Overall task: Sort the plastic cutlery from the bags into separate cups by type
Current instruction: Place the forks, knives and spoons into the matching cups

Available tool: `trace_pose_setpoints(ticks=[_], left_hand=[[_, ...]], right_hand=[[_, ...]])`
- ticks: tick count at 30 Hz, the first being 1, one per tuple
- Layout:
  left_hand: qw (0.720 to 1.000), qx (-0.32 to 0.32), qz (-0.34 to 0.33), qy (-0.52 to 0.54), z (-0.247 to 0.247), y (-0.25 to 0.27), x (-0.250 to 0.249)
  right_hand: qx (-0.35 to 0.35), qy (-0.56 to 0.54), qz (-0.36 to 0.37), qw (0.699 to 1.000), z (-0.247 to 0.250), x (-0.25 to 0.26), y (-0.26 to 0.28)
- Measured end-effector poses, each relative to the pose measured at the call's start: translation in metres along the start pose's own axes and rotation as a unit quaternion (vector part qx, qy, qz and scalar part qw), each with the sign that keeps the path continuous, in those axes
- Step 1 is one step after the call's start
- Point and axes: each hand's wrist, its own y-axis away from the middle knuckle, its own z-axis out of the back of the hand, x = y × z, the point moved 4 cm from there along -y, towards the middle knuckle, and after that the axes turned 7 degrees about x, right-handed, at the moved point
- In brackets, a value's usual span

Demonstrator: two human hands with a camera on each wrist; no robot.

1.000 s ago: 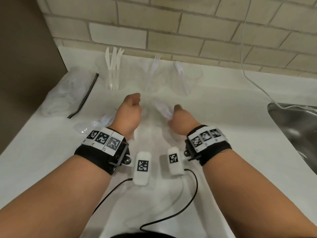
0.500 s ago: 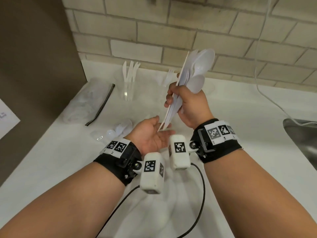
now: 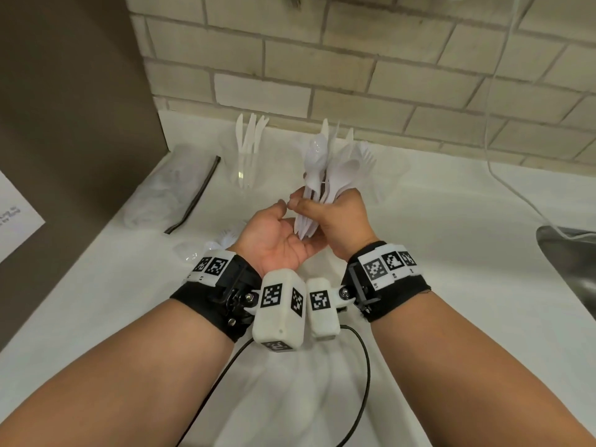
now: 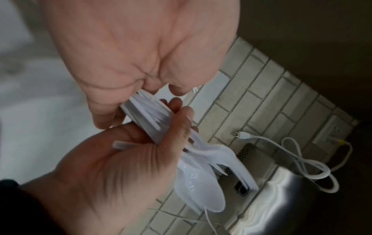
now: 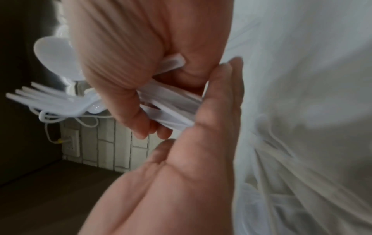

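Note:
My right hand (image 3: 335, 221) grips a bundle of white plastic cutlery (image 3: 335, 166) upright above the counter, with spoon, fork and knife heads fanned out on top. My left hand (image 3: 274, 230) lies palm up under it, and the handle ends rest against its palm and fingers. In the right wrist view the right hand (image 5: 120, 55) curls round the handles (image 5: 171, 111) while the left hand (image 5: 201, 159) lies flat against their ends. A clear cup (image 3: 245, 175) at the back holds three knives (image 3: 248, 137). Other clear cups stand partly hidden behind the bundle.
A clear bag (image 3: 154, 195) with a black zip strip lies at the left by a dark side panel (image 3: 64, 124). More loose cutlery (image 3: 206, 246) shows beside my left wrist. A steel sink (image 3: 571, 266) is at the right, and a white cord (image 3: 503, 179) trails over the counter.
The right hand lifted the bundle off the counter and brought it lower and upright. The left hand turned palm up and now touches the handle ends.

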Motion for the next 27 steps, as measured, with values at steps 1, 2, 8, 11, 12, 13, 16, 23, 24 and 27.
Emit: trace_pose_setpoints(ticks=[1,2,8,11,12,13,16,23,24,27], left_hand=[[1.000,-0.003,-0.004,-0.003,0.000,0.000,-0.001],[1.000,-0.004,-0.004,-0.005,0.000,0.000,-0.001],[1.000,-0.016,-0.002,-0.026,0.007,-0.004,-0.003],[0.990,-0.037,-0.087,-0.109,0.007,0.002,-0.016],[0.977,-0.032,-0.151,-0.149,0.004,0.006,-0.025],[0.953,-0.024,-0.214,-0.213,-0.002,0.010,-0.034],[0.846,0.029,-0.326,-0.421,-0.026,0.020,-0.050],[0.736,-0.083,-0.405,-0.537,-0.031,0.023,-0.050],[0.721,-0.107,-0.420,-0.541,-0.031,0.025,-0.051],[0.699,-0.130,-0.461,-0.531,-0.031,0.030,-0.053]], right_hand=[[-0.001,-0.002,-0.001,1.000,0.000,-0.001,0.000],[0.001,-0.004,0.002,1.000,-0.001,0.000,0.000],[0.022,-0.067,-0.009,0.997,-0.005,0.003,-0.001],[0.012,-0.043,0.000,0.999,-0.001,0.005,-0.001],[0.017,-0.011,0.003,1.000,0.000,0.003,-0.001],[0.027,0.032,0.005,0.999,0.000,0.001,0.001],[0.073,0.159,-0.015,0.984,-0.006,-0.011,0.008],[0.119,0.295,-0.015,0.948,-0.025,-0.021,0.010],[0.118,0.297,-0.015,0.947,-0.026,-0.020,0.011],[0.117,0.276,-0.021,0.954,-0.026,-0.020,0.012]])
